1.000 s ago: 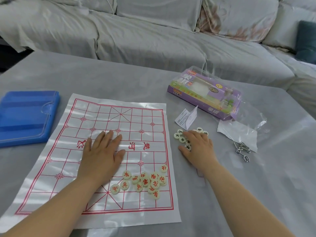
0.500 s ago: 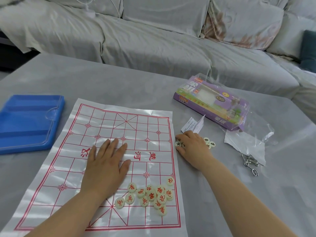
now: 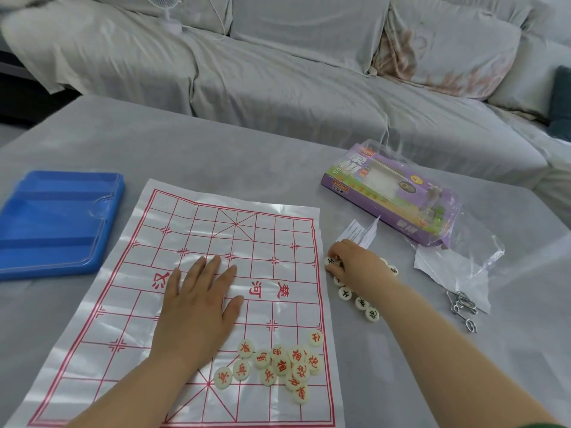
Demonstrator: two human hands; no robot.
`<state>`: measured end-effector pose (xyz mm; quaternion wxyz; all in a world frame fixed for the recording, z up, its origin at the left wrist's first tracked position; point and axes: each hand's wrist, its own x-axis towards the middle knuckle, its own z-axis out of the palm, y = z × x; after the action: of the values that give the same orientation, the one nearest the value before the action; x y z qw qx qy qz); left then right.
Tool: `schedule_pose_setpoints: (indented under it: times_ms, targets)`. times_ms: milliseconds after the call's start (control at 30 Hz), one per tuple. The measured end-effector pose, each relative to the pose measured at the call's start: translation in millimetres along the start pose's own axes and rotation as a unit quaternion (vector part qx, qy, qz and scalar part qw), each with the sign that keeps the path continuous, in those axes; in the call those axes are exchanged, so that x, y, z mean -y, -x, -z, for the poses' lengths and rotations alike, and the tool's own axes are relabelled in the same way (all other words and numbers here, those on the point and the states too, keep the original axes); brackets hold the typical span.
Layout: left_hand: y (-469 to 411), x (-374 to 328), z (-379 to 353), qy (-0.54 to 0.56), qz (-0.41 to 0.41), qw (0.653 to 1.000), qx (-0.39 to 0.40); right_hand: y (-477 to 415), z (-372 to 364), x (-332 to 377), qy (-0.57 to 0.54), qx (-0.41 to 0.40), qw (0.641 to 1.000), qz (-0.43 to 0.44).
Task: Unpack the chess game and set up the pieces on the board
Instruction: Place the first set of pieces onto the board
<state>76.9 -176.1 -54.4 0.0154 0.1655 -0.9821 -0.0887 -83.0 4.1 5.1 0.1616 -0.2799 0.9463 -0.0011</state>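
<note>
The board [image 3: 197,230] is lying mid-frame, red pieces [image 3: 279,364] heaped at its lower right. We are pressing our left hand [image 3: 197,307] flat on it; our right hand [image 3: 355,264] is curling over black pieces [image 3: 344,293] just right of it, apparently pinching one.

I counted one board sheet [image 3: 197,239] on the desk [image 3: 216,156], with roughly thirteen red-lettered pieces [image 3: 281,366] heaped on it; overlap blurred that figure. At least six black-lettered pieces [image 3: 344,293] showed beside it, some under the curled right hand [image 3: 355,264]. I also tallied one left hand [image 3: 197,307], one purple box [image 3: 392,196], one blue tray [image 3: 58,217], one folded leaflet [image 3: 360,231], one clear bag [image 3: 457,267] and one tangle of metal rings [image 3: 462,307].
</note>
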Motion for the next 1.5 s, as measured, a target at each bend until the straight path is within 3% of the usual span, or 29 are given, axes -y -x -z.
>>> schedule_pose_setpoints:
  times_ms: [233,367,600,900,1067,1333,1500]
  targets:
    - [0.5,-0.5,5.1,-0.008,0.015,0.999,0.050,2.9,1.0,-3.3,-0.045,-0.053,0.997,-0.022]
    - [2.6,-1.9,3.5,-0.036,0.005,0.998,0.048,-0.4,7.1,22.0,-0.095,-0.087,0.992,0.008]
    - [1.8,-0.5,1.6,-0.045,0.004,0.999,0.029,-22.5,-10.5,78.1,-0.070,-0.048,0.994,0.075]
    - [1.7,0.0,6.1,0.010,0.004,1.000,0.023,20.0,-2.0,15.0,-0.114,-0.083,0.990,0.006]
    - [2.9,-1.9,5.9,0.051,0.019,0.998,-0.006,47.0,-11.0,-22.3,-0.084,-0.052,0.994,-0.035]
    - [4.4,-6.0,12.1,0.050,0.020,0.998,0.016,40.5,-14.4,-10.5,-0.034,-0.040,0.999,0.012]
    - [4.6,-4.8,10.9,0.050,0.019,0.999,0.009,30.6,-3.5,0.4,-0.012,0.025,0.999,0.031]
